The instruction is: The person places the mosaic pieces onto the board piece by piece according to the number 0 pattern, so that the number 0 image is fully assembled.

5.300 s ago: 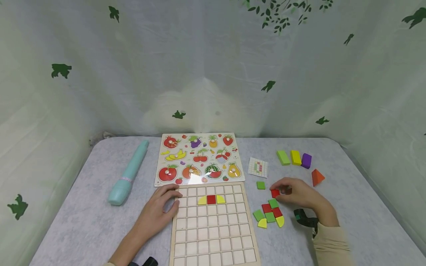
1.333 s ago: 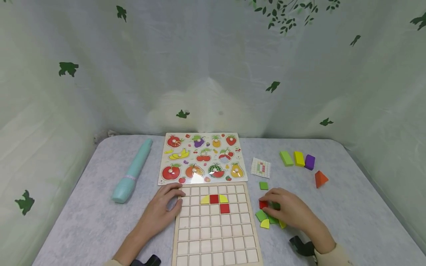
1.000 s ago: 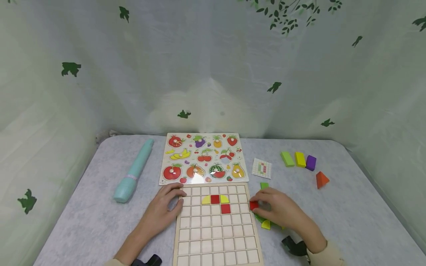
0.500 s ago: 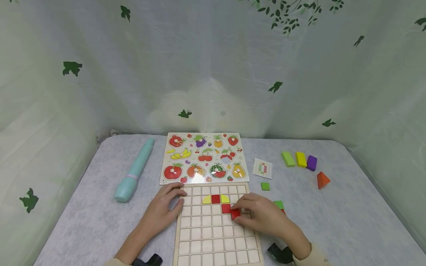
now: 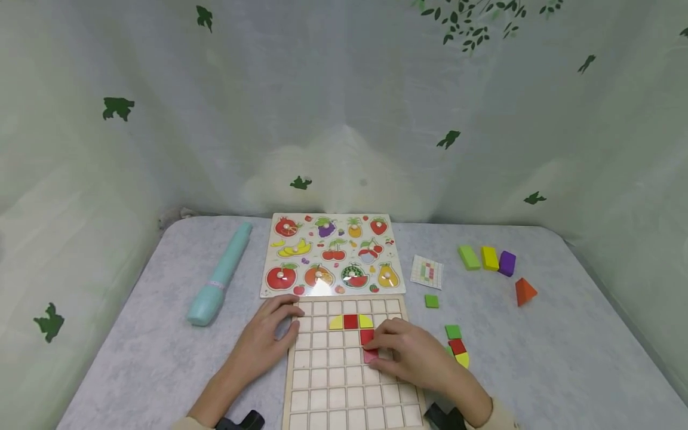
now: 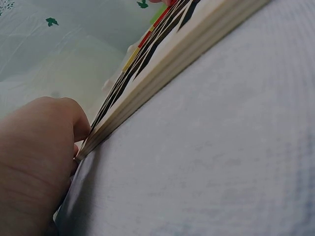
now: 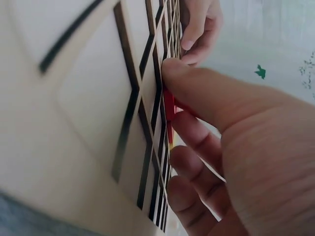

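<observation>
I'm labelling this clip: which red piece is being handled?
On the pale wooden grid board, three coloured tiles fill the second row. The person's right hand pinches the red square tile two rows lower; unlike its seated red neighbour, fingers touch it.

On the table: 2 boards (image 5: 349, 382), 1 teal tube (image 5: 219, 276), 1 pattern card (image 5: 427, 272), 4 blocks (image 5: 490, 258), 2 hands (image 5: 416, 361).

Setting: a curtained tabletop recording booth, laid out as a children's play station. A grey felt-covered table (image 5: 537, 358) was enclosed by pale draped fabric printed with green leaves (image 5: 344, 119). A wooden fruit peg puzzle (image 5: 332, 255), a wooden grid board (image 5: 344, 382) and coloured wooden blocks (image 5: 486, 258) were set out.
</observation>
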{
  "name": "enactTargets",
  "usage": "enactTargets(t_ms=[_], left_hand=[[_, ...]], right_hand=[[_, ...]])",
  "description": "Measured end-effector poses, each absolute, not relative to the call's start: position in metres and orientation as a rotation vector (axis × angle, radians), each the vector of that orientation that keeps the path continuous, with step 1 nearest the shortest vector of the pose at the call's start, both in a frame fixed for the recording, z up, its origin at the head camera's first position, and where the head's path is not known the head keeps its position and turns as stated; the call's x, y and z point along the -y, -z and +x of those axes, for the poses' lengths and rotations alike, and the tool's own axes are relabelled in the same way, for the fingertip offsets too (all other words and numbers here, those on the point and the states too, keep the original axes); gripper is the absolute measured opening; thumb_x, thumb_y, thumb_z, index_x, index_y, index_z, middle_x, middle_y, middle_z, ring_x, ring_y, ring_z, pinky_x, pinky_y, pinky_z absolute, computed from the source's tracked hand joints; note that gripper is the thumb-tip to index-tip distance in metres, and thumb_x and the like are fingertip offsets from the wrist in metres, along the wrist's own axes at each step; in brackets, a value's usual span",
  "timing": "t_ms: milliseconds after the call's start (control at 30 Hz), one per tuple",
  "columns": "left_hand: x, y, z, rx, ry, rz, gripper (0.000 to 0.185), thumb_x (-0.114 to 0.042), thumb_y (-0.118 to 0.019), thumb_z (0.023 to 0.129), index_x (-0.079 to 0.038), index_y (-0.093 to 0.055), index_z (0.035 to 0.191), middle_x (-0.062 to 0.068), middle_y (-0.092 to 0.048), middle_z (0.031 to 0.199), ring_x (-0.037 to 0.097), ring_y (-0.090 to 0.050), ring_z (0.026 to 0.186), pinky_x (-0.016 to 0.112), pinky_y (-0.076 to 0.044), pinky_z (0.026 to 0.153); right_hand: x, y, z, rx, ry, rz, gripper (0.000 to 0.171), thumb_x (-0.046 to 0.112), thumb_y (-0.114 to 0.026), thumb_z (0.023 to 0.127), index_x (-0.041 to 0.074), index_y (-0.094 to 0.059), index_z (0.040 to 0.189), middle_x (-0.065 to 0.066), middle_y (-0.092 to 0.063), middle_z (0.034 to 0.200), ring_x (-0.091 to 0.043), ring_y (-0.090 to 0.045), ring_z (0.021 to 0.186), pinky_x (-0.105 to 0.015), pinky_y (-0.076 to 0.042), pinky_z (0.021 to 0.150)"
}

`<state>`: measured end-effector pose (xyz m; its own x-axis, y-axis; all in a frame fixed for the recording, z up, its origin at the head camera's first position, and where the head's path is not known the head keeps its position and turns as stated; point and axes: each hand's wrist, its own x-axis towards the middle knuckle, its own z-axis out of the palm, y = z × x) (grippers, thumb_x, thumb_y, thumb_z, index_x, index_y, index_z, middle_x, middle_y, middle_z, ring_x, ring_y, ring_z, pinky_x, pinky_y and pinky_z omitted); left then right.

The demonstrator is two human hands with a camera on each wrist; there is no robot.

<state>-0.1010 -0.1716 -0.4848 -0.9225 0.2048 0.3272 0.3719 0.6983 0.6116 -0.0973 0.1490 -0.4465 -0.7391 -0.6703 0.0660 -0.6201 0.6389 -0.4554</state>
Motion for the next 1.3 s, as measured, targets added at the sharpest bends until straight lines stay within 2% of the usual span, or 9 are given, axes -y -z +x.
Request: enactTargets(t_ms=[333, 567, 700, 867, 1100, 1300], left_hand=[[0.171, 0.483, -0.101, 2.686, 1.065, -0.451, 0.017, -0.009, -0.074, 0.093, -0.02, -0.073, 0.107, -0.002, -0.062, 0.133, 0.018, -0.056, 0.125, 0.046, -0.052, 0.104], [0.17, 0.485, -0.101, 2.7, 1.081, -0.453, 0.016, -0.012, -0.074, 0.094, -0.02, -0.073, 0.107, -0.002, -0.061, 0.133, 0.016, -0.055, 0.125, 0.044, -0.052, 0.104], [0.17, 0.485, -0.101, 2.707, 1.067, -0.436, 0.014, -0.013, -0.073, 0.094, -0.02, -0.073, 0.107, -0.002, -0.061, 0.132, 0.016, -0.055, 0.125, 0.043, -0.052, 0.105], [0.171, 0.485, -0.101, 2.688, 1.049, -0.437, 0.016, -0.011, -0.074, 0.093, -0.02, -0.073, 0.106, -0.002, -0.062, 0.132, 0.017, -0.055, 0.124, 0.045, -0.051, 0.104], [0.171, 0.486, -0.101, 2.694, 1.062, -0.438, 0.015, -0.013, -0.074, 0.094, -0.02, -0.073, 0.106, -0.003, -0.062, 0.133, 0.015, -0.054, 0.125, 0.042, -0.05, 0.106], [0.171, 0.487, -0.101, 2.676, 1.046, -0.447, 0.015, -0.013, -0.074, 0.093, -0.02, -0.073, 0.106, -0.003, -0.062, 0.132, 0.015, -0.055, 0.125, 0.044, -0.051, 0.104]], right_hand=[[-0.15, 0.444, -0.095, -2.758, 0.669, -1.088, 0.029, 0.036, -0.081, 0.09, 0.027, -0.078, 0.118, 0.014, -0.066, 0.11, -0.002, -0.057, 0.094, -0.019, -0.052, 0.08], [-0.164, 0.44, -0.092, -2.795, 0.669, -0.919, 0.045, 0.038, -0.082, 0.089, 0.031, -0.071, 0.132, 0.016, -0.065, 0.115, -0.002, -0.056, 0.098, -0.023, -0.054, 0.081], [-0.18, 0.442, -0.091, -2.832, 0.69, -0.893, 0.042, 0.036, -0.082, 0.089, 0.029, -0.072, 0.129, 0.014, -0.064, 0.116, -0.003, -0.055, 0.095, -0.023, -0.053, 0.078], [-0.202, 0.444, -0.087, -2.887, 0.668, -0.819, 0.038, 0.034, -0.081, 0.089, 0.032, -0.072, 0.126, 0.015, -0.064, 0.12, -0.001, -0.057, 0.099, -0.026, -0.056, 0.083], [-0.233, 0.447, -0.085, -2.931, 0.71, -0.69, 0.036, 0.03, -0.084, 0.088, 0.031, -0.073, 0.122, 0.018, -0.064, 0.114, 0.0, -0.052, 0.086, -0.021, -0.05, 0.071], [-0.251, 0.449, -0.083, -3.01, 0.693, -0.659, 0.039, 0.025, -0.087, 0.083, 0.031, -0.074, 0.12, 0.019, -0.064, 0.111, 0.0, -0.052, 0.087, -0.021, -0.052, 0.073]])
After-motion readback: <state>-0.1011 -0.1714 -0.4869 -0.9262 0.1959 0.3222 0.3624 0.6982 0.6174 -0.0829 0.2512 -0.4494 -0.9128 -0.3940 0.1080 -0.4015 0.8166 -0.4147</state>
